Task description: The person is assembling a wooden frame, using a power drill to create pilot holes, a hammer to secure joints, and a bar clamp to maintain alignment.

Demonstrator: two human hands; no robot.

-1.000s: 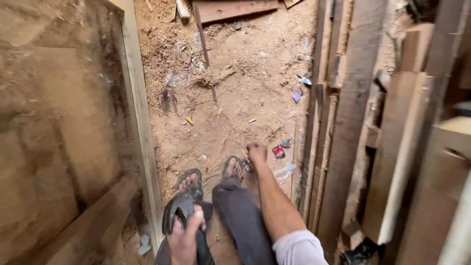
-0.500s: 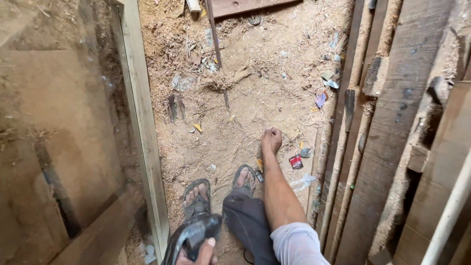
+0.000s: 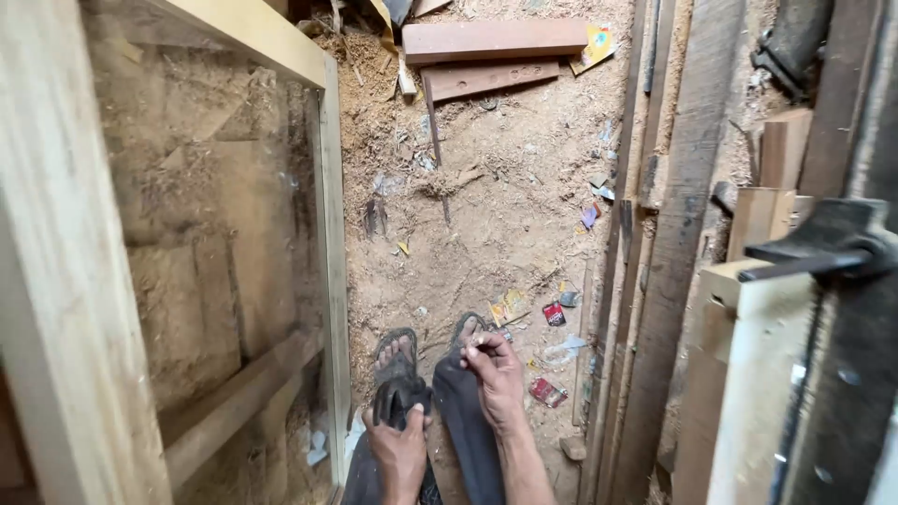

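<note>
Since a moment ago, right hand (image 3: 496, 369) has pulled back from the sawdust floor (image 3: 486, 234) toward my knee, fingertips pinched on something too small to tell. Left hand (image 3: 400, 449) grips a dark tool (image 3: 393, 400) near my sandals. I'd keep that pinch firm.

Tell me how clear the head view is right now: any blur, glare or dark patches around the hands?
Head view: even daylight, no glare; the right hand and left hand on the dark object are sharp, the sawdust floor crisp. The pale wooden frame at the left edge is soft and stretched by the wide lens; the dark clamp at right sits in shadow.
</note>
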